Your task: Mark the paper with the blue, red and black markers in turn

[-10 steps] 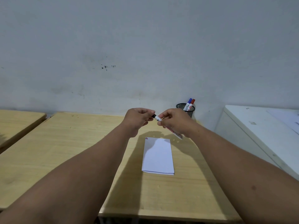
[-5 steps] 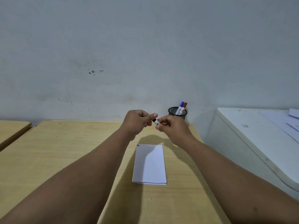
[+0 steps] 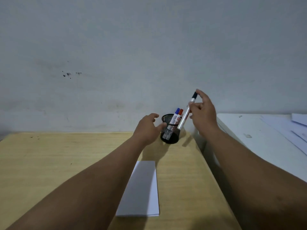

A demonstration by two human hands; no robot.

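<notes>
My right hand (image 3: 203, 112) pinches the black marker (image 3: 186, 113) near its capped top, and the marker's lower end sits at the rim of the black mesh pen cup (image 3: 169, 137). Inside the cup stand the blue marker (image 3: 175, 116) and the red marker (image 3: 179, 114). Fingers spread, my left hand (image 3: 147, 128) rests against the cup's left side and holds nothing. The folded white paper (image 3: 141, 191) lies flat on the wooden desk (image 3: 49, 163), nearer to me than the cup.
A white cabinet top (image 3: 259, 138) with loose sheets of paper (image 3: 292, 128) stands to the right of the desk, with a narrow gap between them. A grey wall runs directly behind the desk and the cup.
Both hands have parted from in front of me above the paper. The right hand carried the black marker to the cup; the left hand opened and reached the cup's side.
</notes>
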